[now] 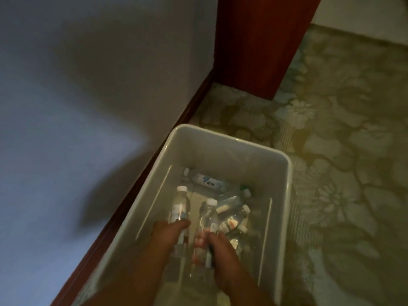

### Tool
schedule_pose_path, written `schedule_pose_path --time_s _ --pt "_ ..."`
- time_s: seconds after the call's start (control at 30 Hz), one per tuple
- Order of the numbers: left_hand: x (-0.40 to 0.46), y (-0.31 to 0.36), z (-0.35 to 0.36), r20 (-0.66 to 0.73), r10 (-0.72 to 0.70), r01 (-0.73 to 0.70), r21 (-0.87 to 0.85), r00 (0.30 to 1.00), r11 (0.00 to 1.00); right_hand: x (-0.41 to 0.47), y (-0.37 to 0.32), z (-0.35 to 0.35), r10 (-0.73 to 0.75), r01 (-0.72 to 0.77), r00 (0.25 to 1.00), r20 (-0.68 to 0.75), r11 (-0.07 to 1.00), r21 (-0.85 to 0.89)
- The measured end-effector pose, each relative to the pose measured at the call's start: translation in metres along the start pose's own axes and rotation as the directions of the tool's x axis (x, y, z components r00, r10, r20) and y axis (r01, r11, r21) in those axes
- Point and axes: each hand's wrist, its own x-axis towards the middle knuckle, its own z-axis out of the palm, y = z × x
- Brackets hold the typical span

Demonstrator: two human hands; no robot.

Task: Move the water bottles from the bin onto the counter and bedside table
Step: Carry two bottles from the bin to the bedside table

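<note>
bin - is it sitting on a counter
No, the bin sits on the patterned carpet beside the wall.

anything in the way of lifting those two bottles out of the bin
Nothing visible. The left hand and right hand each already grip a bottle, and the bin is open above them. The counter and bedside table are out of view.

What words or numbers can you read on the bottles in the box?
None can be read.
Bottle in the left hand: its label is too blurred.
Bottle in the right hand: pink and white label, too blurred.
Lying bottle at the back: dark blue marks on the label, not legible.
Loose bottles on the right: labels too small and blurred.
Bin: no writing shows.
</note>
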Motion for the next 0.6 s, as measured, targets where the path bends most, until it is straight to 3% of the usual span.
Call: schedule_pose_path --time_s 0.2,0.37,0.47,0.6 --pt "-0.14 0.09 -0.029 0.274 0.276 -0.257 -0.105 0.921 0.961 -0.102 -0.125 0.005 -0.133 0.127 0.986 0.106 0.99 0.061" --pt "-0.262 0.195 -0.04 0.327 0.434 -0.405 -0.155 0.839 0.901 -0.212 -0.229 0.019 -0.257 0.247 0.961 0.101 0.963 0.107" --pt "-0.342 0.259 -0.039 0.418 0.501 -0.504 -0.113 0.758 0.856 -0.286 -0.288 0.021 -0.372 0.365 0.922 0.107 0.927 0.082" --pt "-0.446 0.331 -0.023 0.528 0.614 -0.643 -0.156 0.587 0.75 -0.391 -0.363 0.011 -0.525 0.523 0.851 0.021 0.85 0.068"
